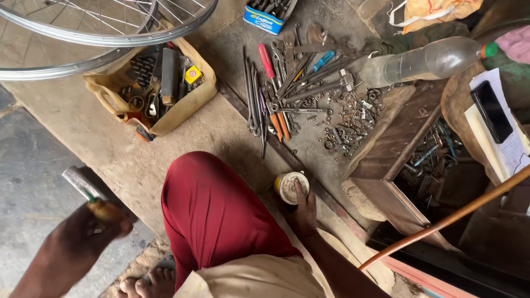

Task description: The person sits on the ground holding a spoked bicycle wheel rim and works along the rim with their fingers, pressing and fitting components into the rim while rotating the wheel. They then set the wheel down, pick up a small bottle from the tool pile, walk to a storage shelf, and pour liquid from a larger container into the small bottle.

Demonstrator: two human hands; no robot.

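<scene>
My left hand (83, 234) is at the lower left, closed around the wooden handle of a metal tool (83, 185) whose shiny shaft points up and left. My right hand (303, 209) rests on the floor beside my red-trousered knee (212, 212), its fingers on a small round tin (290, 186) with a pale, greasy top. Both hands are dark with grime. My bare foot shows at the bottom edge.
Wrenches, screwdrivers and pliers (292, 83) lie spread on the concrete with nuts and bolts (350, 118). A cloth bag of parts (157, 88) sits under bicycle rims (99, 27). An open wooden toolbox (408, 149), a plastic bottle (425, 60), a phone (491, 110) and an orange tube (452, 215) lie right.
</scene>
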